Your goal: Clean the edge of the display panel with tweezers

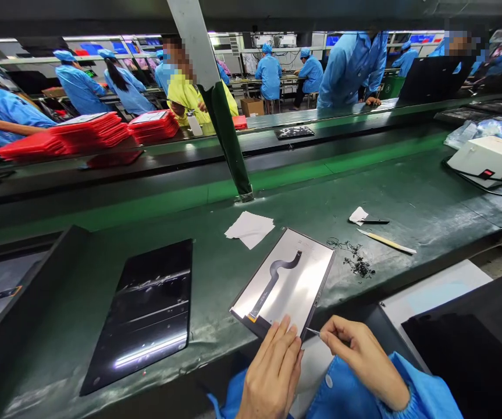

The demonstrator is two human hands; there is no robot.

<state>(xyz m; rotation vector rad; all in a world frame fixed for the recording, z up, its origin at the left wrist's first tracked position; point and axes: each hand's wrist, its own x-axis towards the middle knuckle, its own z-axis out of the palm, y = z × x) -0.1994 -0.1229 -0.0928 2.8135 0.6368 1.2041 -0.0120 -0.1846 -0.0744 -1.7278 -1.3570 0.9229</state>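
A display panel (296,285) with a silver back and a dark ribbon cable (272,279) lies tilted on the green bench, its near corner reaching past the front edge. My left hand (272,366) rests on that near end, fingers stretched flat against it. At the panel's right edge, my right hand (355,352) pinches a thin metal tool (313,331), whose tip touches the edge or comes very near it. Most of the tool is hidden by my fingers, so its kind is unclear. Black curled scraps (359,265) lie right of the panel.
A glossy black panel (150,308) lies left, beside a black tray (59,273). White sheets (251,228), a yellow-handled blade (388,241) and a black tool (375,221) are on the bench. A post (228,139) rises behind. A white device (490,160) stands right; co-workers are beyond.
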